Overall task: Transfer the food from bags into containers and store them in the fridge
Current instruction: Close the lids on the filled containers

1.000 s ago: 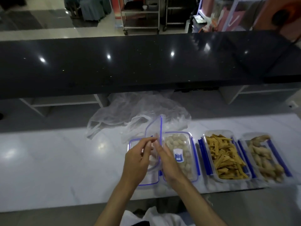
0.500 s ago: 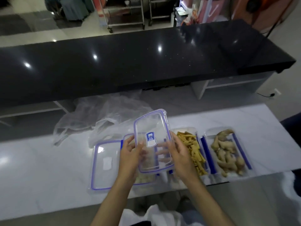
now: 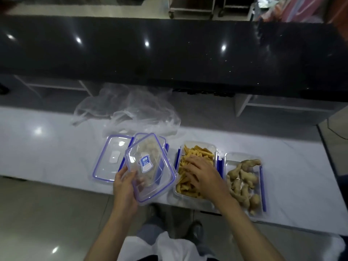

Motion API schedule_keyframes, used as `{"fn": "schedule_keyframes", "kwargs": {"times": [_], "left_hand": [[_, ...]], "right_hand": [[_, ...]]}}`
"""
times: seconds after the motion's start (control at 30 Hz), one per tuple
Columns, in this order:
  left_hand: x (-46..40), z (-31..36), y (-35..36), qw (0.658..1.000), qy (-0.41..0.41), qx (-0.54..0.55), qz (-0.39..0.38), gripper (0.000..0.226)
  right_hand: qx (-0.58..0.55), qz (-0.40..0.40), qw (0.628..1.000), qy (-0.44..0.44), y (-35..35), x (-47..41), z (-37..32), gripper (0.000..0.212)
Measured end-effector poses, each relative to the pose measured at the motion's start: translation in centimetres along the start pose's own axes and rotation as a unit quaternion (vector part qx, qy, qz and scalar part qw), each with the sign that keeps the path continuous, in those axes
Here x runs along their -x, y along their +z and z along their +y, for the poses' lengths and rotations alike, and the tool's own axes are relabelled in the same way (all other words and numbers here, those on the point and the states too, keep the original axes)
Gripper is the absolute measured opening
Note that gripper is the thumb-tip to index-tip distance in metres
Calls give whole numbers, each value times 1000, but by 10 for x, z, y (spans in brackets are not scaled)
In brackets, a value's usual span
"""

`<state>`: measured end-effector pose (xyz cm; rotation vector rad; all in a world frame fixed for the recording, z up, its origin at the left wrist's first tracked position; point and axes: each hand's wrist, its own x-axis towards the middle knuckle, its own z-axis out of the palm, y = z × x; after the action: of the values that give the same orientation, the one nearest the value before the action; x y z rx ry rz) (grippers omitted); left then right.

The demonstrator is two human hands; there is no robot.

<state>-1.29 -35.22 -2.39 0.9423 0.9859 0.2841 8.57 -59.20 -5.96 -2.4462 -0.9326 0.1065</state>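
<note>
Left hand: grip closed on the near-left edge of a clear lid with blue seal; thumb on top, fingers under. Lid is held tilted above the container of pale round pieces, which sits on the worktop.
Lid label: blue-and-white sticker at the centre; writing too blurred to read.
Right hand: grip open, fingers spread and lying flat on the yellow sticks in the middle container.
Right container: uncovered, holds knobbly ginger-like roots; blue clips along its sides. Just beside the middle container.
Second lid: flat on the worktop, left of the pale-food container, touching or just beside it; a whitish patch at its centre, nothing legible.
Plastic bags: crumpled, clear, on the far side of the worktop behind the containers.
Background: black glossy counter beyond the worktop, with light spots reflected.
</note>
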Motion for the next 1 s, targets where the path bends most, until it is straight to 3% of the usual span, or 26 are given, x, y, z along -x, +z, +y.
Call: {"fn": "schedule_keyframes", "kwargs": {"times": [0.13,0.33,0.5,0.77,0.9,1.0], "left_hand": [[3,-3,-3,1000,-9,5,10,39],[-8,12,15,1000,-19,13,-14,35],[-17,13,36,997,-32,-2,-65,30],[-44,16,65,993,-64,2,-98,32],[-58,16,74,990,-77,-3,-117,37],[-64,18,80,990,-72,-3,-121,37]], "right_hand": [[2,13,1000,25,5,-1,4,28],[-13,-43,997,60,0,-11,11,35],[-11,-101,993,58,-11,-18,18,53],[27,30,998,41,-26,5,28,46],[36,-92,992,79,-27,6,29,61],[60,-126,985,104,-23,2,34,66]]}}
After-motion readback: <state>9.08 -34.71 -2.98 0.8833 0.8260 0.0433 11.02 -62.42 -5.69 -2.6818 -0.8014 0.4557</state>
